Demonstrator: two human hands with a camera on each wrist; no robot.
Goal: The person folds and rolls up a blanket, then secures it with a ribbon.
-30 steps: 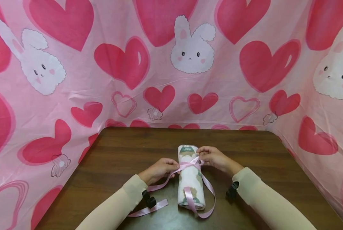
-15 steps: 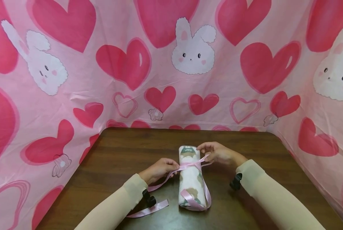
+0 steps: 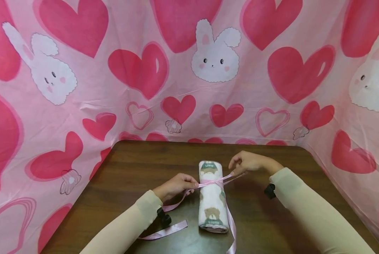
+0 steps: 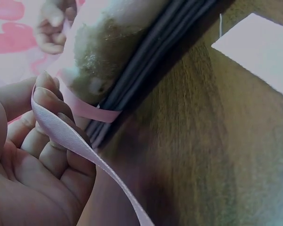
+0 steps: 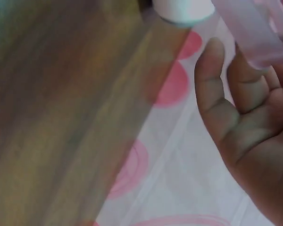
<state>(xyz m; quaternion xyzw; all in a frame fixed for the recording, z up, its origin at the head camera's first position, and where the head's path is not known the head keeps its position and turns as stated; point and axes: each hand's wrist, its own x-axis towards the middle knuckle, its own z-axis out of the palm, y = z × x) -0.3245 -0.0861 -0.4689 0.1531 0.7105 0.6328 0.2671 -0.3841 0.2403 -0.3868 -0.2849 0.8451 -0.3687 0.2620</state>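
Note:
A rolled white towel (image 3: 212,203) with printed bears lies lengthwise on the table. Round its middle runs a pink satin ribbon (image 3: 212,182), crossed on top. My left hand (image 3: 176,186), at the roll's left side, pinches one ribbon end between thumb and index finger; in the left wrist view that ribbon (image 4: 68,134) trails down past the curled fingers. Off to the right and raised, my right hand (image 3: 250,163) pinches the other part, drawn taut from the crossing. In the right wrist view the ribbon (image 5: 250,35) passes over the fingers, and the towel's white end (image 5: 185,10) shows at the top.
One ribbon tail (image 3: 168,231) lies on the brown wooden table (image 3: 138,158) near the left forearm. Another tail (image 3: 232,229) hangs along the towel's right side towards the front. A pink cloth (image 3: 252,84) with hearts and rabbits stands round the table's back and sides.
My right hand has moved right and slightly up, drawing the ribbon out straight. The tail that lay over the towel's near end has slid off to its right. My left hand stays nearly still.

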